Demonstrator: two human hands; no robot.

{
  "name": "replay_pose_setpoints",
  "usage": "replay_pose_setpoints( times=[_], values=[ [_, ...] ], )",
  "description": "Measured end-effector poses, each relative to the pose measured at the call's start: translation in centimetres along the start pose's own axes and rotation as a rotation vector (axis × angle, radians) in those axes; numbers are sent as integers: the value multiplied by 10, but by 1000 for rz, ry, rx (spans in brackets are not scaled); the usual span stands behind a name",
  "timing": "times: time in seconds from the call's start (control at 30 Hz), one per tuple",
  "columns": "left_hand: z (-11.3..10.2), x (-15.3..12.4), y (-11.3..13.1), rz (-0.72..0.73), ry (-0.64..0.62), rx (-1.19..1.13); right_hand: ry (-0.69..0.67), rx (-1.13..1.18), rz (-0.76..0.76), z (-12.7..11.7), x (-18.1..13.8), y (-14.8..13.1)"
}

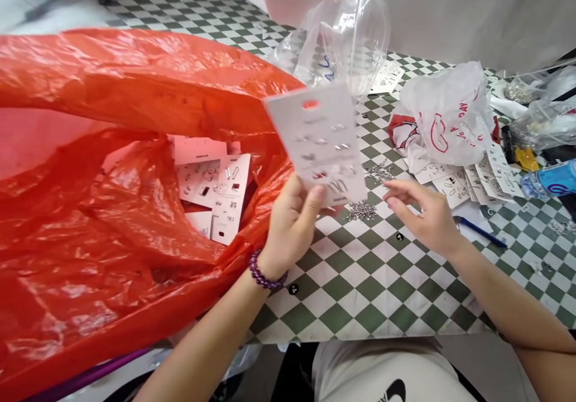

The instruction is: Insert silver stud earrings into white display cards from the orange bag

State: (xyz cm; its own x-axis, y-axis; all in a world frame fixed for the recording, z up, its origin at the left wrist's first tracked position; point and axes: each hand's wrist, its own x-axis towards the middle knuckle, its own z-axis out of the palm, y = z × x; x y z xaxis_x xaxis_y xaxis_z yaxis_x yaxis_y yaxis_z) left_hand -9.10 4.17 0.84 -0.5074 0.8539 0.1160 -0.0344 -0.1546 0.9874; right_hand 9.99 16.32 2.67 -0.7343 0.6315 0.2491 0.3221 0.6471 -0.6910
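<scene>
My left hand (292,225) grips the lower edge of a white card (321,141) with small silver jewellery pieces mounted in rows. A purple beaded bracelet (265,272) circles my left wrist. My right hand (425,210) hangs open just to the right of the card, its fingers apart and holding nothing. Below the card, a small heap of loose silver pieces (361,210) lies on the checkered tabletop (360,288). To the left, a large orange-red plastic bag (112,84) gapes open, with several similar white cards (213,186) inside it.
Behind my right hand lie a pile of white cards (454,187), a crumpled white plastic bag with red print (450,114), and a blue pen (480,231). A clear plastic bag (335,42) stands at the back. A water bottle (551,179) lies at the right.
</scene>
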Motion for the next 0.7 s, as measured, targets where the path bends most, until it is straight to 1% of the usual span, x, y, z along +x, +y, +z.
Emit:
replay_pose_setpoints(
  times=[0.07,0.13,0.2,0.27,0.33,0.43,0.53,0.6,0.7],
  values=[
    [-4,3,-1,60,128,-4,-36,-92,18,-7,4,7],
    [-6,5,-3,68,196,-12,-123,-193,35,-10,7,12],
    [-5,5,-4,64,214,-19,-241,-304,10,-6,8,15],
    [-4,4,-6,75,199,-23,-341,-422,-50,1,8,17],
    [-2,3,-7,94,182,-38,-382,-500,-101,8,7,18],
    [-1,1,-8,98,179,-54,-360,-499,-132,13,7,20],
    [-1,1,-10,105,151,-53,-278,-381,-127,12,6,21],
    [-1,1,-12,107,111,-48,-197,-259,-99,9,5,19],
    [1,0,-12,96,55,-53,-116,-59,13,6,6,14]
  ],
)
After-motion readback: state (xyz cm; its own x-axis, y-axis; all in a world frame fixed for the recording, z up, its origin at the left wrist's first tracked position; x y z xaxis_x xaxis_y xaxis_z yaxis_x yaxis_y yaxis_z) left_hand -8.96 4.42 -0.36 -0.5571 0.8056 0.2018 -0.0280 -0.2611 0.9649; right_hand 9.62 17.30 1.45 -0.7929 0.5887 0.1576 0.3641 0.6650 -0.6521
